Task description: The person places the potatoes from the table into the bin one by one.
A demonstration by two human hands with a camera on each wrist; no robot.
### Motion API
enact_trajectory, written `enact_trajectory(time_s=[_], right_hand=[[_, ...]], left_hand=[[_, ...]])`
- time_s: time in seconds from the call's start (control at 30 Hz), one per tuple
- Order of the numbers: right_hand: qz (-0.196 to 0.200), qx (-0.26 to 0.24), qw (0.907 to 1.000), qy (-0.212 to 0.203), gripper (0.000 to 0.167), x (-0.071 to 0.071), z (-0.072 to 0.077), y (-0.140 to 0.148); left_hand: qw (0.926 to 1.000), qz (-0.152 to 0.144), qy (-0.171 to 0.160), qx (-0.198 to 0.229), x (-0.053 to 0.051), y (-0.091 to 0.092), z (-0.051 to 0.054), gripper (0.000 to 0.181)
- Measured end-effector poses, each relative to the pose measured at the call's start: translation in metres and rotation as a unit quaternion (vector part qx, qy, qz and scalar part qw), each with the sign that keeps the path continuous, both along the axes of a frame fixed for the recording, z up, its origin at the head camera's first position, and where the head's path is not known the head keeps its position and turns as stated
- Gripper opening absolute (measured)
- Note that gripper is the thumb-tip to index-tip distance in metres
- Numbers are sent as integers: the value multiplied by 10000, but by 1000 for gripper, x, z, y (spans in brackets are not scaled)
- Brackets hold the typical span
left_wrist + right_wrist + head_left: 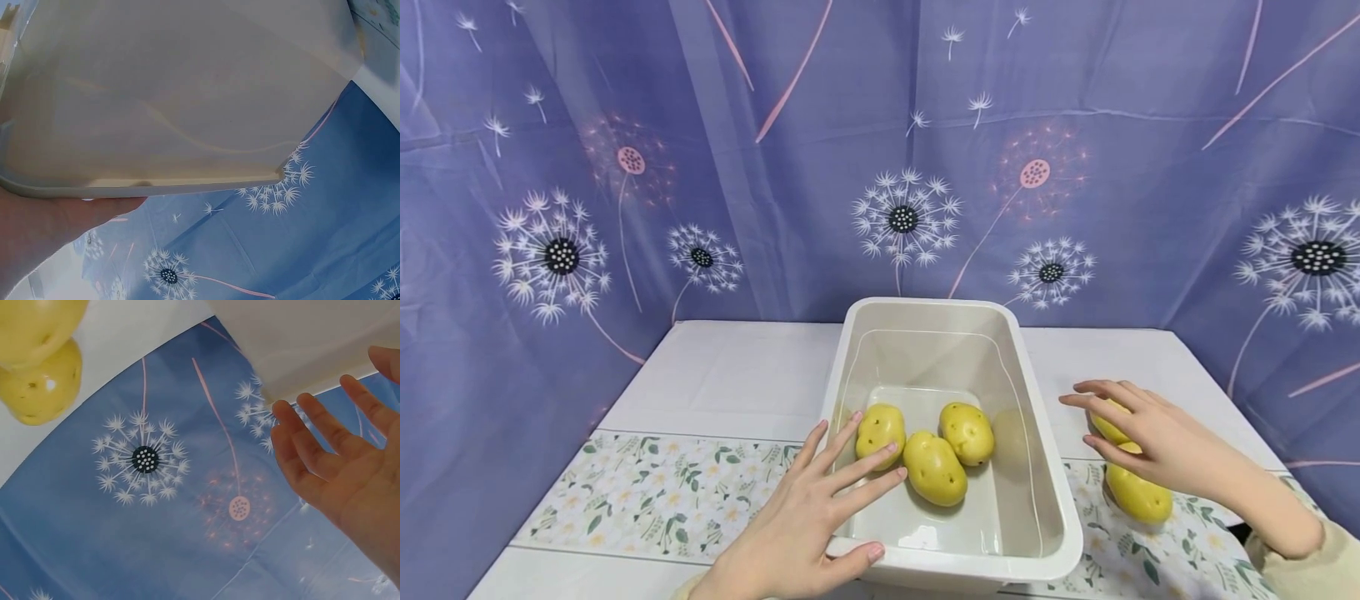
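Note:
A white plastic tub (955,562) holds three yellow potatoes: one at the left (880,433), one in the middle (935,471), one at the right (967,433). My left hand (797,517) lies across the tub's near left rim, fingers spread straight, their tips reaching over the inside by the left potato. In the left wrist view the tub's wall (175,100) hides most of that hand. Outside, to the tub's right, my right hand (1157,437) hovers above two potatoes, a nearer one (1138,498) and a partly hidden one (1108,425). Its fingers (322,456) are loosely extended, holding nothing.
The table (752,367) is white with a flowered runner (662,492) across it. A purple curtain (805,208) with dandelion prints hangs behind the table and along both sides.

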State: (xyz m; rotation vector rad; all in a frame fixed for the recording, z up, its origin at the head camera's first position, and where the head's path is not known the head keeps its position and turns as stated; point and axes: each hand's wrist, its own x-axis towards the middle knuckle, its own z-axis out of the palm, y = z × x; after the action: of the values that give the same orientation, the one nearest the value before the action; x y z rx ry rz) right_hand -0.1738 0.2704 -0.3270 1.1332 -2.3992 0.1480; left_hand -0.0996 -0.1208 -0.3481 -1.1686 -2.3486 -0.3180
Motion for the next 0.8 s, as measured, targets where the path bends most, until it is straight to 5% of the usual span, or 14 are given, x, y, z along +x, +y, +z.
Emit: enact_trajectory(time_s=[0.8], right_hand=[[-373,20,9988,-301,55,8,-19,21]], left_hand=[[10000,10,42,-20,0,0,-1,54]])
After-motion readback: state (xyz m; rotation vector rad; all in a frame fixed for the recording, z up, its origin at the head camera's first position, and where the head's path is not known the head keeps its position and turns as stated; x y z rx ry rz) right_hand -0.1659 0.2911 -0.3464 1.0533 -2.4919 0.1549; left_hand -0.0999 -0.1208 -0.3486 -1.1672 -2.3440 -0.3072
